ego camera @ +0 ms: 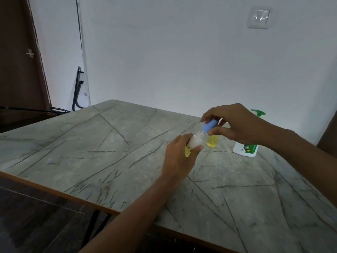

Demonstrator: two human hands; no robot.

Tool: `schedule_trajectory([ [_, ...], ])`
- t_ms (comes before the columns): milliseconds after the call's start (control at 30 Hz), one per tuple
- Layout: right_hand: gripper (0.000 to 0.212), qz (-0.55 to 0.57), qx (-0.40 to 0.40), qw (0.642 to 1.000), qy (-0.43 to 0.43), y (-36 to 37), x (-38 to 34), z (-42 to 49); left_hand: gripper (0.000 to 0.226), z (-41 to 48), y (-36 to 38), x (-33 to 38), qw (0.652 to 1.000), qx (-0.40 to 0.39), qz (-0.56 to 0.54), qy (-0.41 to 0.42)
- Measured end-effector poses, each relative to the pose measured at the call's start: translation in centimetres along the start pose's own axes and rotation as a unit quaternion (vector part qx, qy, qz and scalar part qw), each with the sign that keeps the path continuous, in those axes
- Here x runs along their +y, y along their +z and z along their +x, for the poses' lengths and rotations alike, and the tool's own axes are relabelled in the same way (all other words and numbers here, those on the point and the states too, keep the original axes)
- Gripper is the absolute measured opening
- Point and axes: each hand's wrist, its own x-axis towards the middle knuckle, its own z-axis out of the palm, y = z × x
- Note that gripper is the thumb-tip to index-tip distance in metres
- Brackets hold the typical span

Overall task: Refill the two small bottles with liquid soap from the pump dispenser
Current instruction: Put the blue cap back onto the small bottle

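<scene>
One small bottle [212, 141] stands yellow-filled on the tabletop [109, 143] near the pump dispenser [243, 151], my left grip [179, 156] clasps the other bottle [195, 141] tilted, and my right grip [235, 125] pinches its blue cap [209, 126] just over the neck, so roughly halfway, I reckon.

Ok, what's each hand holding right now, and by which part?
The left hand grips the small bottle round its body. The right hand pinches the blue cap by its sides.
</scene>
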Motion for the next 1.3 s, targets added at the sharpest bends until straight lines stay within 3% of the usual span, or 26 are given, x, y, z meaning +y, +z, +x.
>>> schedule_trajectory([
  [333, 0.02, -0.021, -0.125, 0.991, 0.037, 0.4, -0.8, 3.0, 0.041, -0.1, -0.2, 0.2, 1.0, -0.002, 0.007, -0.003],
  [633, 0.012, -0.023, -0.127, 0.988, 0.087, 0.6, -0.9, 3.1, 0.037, -0.1, 0.1, 0.2, 1.0, 0.012, -0.024, 0.015],
  [867, 0.051, -0.05, -0.087, 0.994, 0.049, 1.6, -0.5, 3.3, 0.04, -0.2, 0.0, 0.4, 0.999, 0.009, -0.041, 0.022],
  [967, 0.062, -0.072, -0.112, 0.99, 0.038, 1.7, -0.6, 3.5, 0.033, -0.2, 0.1, 0.5, 0.999, 0.003, -0.037, 0.015],
  [1133, 0.059, 0.01, -0.131, 0.986, 0.1, 0.0, -0.3, 3.2, 0.036, -0.1, 0.3, 0.3, 0.999, 0.009, -0.052, 0.009],
  [1200, 0.044, 0.047, -0.162, 0.982, 0.085, -1.0, 0.0, 3.1, 0.037, -0.1, 0.3, 0.3, 0.998, 0.012, -0.055, 0.006],
  [1300, 0.039, 0.05, -0.206, 0.976, 0.049, -1.3, 0.1, 3.4, 0.038, -0.1, 0.4, 0.4, 0.999, 0.013, -0.05, 0.006],
])
